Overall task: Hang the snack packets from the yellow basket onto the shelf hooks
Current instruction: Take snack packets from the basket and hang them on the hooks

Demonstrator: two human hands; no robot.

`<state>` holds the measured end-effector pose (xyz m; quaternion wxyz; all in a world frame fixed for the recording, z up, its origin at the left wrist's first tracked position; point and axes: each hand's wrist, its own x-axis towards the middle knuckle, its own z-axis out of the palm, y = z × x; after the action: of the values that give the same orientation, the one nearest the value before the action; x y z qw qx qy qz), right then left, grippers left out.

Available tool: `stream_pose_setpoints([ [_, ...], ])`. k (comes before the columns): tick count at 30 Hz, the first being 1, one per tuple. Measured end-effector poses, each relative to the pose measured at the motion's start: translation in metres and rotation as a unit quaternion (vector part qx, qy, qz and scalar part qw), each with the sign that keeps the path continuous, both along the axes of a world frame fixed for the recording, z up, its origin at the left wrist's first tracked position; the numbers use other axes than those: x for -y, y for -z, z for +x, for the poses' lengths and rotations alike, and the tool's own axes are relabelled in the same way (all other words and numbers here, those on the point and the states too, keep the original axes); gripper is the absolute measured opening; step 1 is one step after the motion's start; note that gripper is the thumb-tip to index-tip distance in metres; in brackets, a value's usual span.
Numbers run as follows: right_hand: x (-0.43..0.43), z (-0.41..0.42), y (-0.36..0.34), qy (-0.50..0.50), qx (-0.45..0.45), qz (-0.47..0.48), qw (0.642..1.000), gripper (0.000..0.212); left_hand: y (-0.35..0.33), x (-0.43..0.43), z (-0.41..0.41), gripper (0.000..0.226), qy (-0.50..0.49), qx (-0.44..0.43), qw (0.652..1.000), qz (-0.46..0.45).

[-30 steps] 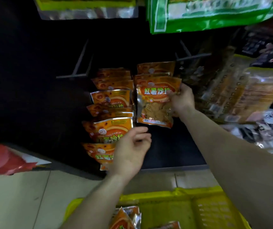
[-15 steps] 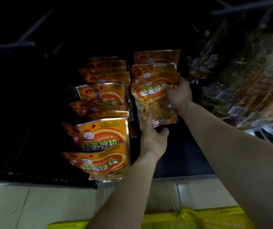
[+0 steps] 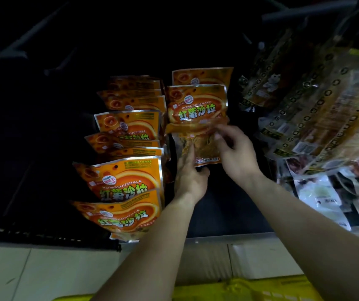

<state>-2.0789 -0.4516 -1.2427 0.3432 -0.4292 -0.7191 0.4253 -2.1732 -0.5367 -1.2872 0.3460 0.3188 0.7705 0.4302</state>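
We hold both hands on the front orange packet of the right-hand row, at 12 o'clock from our wrists. Our left hand has its grip pinching the packet's bottom edge; our right hand pinches its clear window. A second orange row hangs at 9 o'clock. The yellow basket rim lies at 6 o'clock.

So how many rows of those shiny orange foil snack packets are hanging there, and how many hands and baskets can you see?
Hanging rows of orange foil snack packets: 2, the left row and the right row
Bare hands: 2, the left hand and the right hand, both gripping the front packet of the right row
Yellow plastic basket: 1
Total: 5
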Motion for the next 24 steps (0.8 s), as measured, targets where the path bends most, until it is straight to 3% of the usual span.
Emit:
stream_pose_setpoints([
  [2, -0.014, -0.005, -0.010, -0.071, 0.076, 0.090, 0.990, 0.050, 0.001, 0.002, 0.000, 0.081, 0.014, -0.007, 1.000, -0.005],
  [5, -0.035, -0.016, -0.020, -0.132, 0.302, 0.234, 0.915, 0.057, -0.002, 0.000, 0.001, 0.082, 0.031, -0.022, 0.999, -0.030],
  [7, -0.048, -0.022, -0.024, -0.155, 0.396, 0.249, 0.870, 0.057, -0.005, -0.006, 0.000, 0.082, 0.039, -0.026, 0.998, -0.044],
  [9, -0.060, -0.027, -0.023, -0.168, 0.440, 0.212, 0.856, 0.065, -0.007, -0.010, -0.001, 0.082, 0.041, -0.026, 0.998, -0.051],
  [13, -0.071, -0.034, -0.023, -0.166, 0.471, 0.165, 0.851, 0.082, -0.008, -0.015, -0.006, 0.081, 0.041, -0.031, 0.997, -0.056],
  [24, -0.020, -0.020, -0.038, -0.148, 0.399, 0.184, 0.886, 0.074, -0.021, 0.013, 0.001, 0.079, 0.054, -0.050, 0.996, -0.055],
])
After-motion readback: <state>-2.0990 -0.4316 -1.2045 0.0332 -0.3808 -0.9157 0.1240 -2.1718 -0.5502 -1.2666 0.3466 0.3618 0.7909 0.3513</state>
